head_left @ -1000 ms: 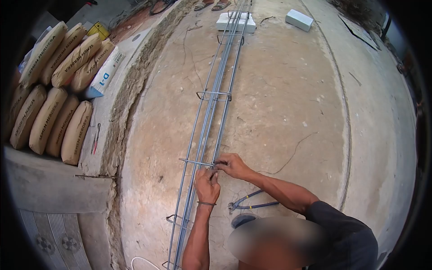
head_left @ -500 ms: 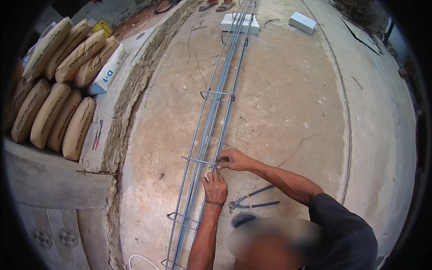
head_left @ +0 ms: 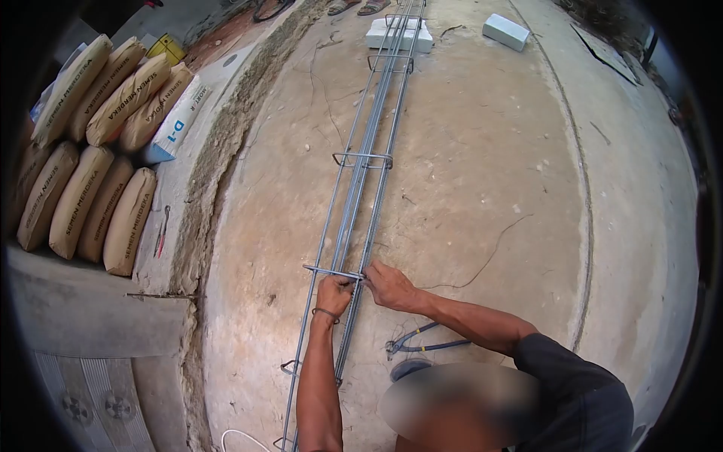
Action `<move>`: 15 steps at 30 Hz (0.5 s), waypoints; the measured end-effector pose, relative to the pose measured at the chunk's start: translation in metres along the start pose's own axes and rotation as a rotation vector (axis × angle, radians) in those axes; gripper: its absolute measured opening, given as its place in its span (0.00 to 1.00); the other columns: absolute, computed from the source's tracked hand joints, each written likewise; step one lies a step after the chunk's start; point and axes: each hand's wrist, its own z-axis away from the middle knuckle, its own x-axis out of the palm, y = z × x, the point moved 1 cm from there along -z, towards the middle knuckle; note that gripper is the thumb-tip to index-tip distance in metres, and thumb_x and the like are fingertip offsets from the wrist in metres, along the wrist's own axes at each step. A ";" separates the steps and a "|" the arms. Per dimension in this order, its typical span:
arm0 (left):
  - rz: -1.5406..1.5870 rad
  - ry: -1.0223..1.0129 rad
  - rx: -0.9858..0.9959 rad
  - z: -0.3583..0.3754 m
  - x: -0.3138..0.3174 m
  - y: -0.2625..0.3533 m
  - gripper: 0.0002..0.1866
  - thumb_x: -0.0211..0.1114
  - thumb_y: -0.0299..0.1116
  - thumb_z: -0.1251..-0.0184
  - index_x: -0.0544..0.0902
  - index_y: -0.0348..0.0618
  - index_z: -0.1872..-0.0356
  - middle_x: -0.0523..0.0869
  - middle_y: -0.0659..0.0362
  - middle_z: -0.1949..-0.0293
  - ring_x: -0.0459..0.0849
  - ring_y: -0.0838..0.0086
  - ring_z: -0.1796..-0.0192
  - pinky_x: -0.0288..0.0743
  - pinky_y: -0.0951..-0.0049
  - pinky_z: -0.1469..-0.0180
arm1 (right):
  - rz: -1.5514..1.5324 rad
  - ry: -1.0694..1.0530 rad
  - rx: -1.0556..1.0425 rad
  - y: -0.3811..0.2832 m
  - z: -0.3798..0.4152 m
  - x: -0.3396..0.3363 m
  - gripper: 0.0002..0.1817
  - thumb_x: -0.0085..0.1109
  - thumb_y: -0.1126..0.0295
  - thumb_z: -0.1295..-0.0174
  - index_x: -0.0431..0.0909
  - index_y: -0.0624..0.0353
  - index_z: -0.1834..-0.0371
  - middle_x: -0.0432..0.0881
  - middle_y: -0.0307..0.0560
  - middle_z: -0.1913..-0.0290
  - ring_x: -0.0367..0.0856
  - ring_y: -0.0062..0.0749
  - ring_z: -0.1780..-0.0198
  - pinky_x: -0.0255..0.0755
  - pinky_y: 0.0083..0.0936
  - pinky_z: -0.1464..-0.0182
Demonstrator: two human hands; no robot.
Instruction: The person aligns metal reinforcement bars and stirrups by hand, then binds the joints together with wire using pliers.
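Observation:
A long cage of steel reinforcing bars runs away from me, bound by bent square stirrups. My left hand is closed over the middle bars, just below the nearest crossing stirrup. Its fingers curl toward the stirrup's right corner. At that same corner my right hand pinches from the right side; whatever is between its fingertips is too small to make out. Blue-handled pincers lie on the floor below my right forearm.
Stacked cement bags stand at left beside a rough concrete edge. A white block lies under the cage's far end, and another white block is to its right. Sandaled feet show at the top. Thin wire lies on the floor.
My left hand has moved left and up, from the right-hand bar to over the middle bars below the stirrup. My right hand stays at the corner, its wrist slightly lower.

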 end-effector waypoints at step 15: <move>0.410 0.325 -0.189 0.004 0.025 -0.002 0.06 0.67 0.25 0.40 0.87 0.31 0.66 0.87 0.56 0.74 0.82 0.77 0.72 0.75 0.72 0.67 | -0.051 -0.072 0.059 -0.010 -0.009 -0.022 0.09 0.62 0.69 0.39 0.76 0.64 0.63 0.75 0.57 0.66 0.78 0.57 0.67 0.73 0.46 0.66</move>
